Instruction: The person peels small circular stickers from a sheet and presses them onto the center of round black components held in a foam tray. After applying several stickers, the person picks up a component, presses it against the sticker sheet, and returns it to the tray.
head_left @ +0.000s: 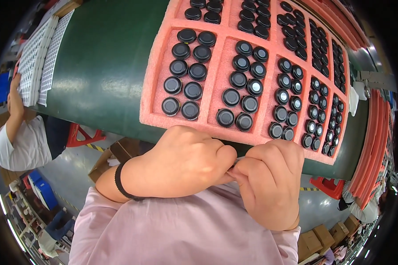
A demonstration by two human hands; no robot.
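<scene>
My left hand (188,161) and my right hand (272,181) meet in front of my chest, near the table's front edge. Both are closed, with their fingertips pinched close together. A small bit of something dark shows between them, but the fingers hide most of it and its kind cannot be made out. Just beyond my hands lies a pink foam tray (149,99), divided into rectangular compartments. Round black parts (238,80) stand in paired rows inside the compartments, and some have pale, shiny centres. My right knuckles overlap the tray's near edge in view.
The tray rests on a green work surface (101,66). White perforated sheets (40,57) are stacked at its far left, beside a co-worker in a white sleeve (24,148). More pink foam sheets (371,150) stand at the right. Red stools (82,134) and cardboard boxes (309,243) are on the floor.
</scene>
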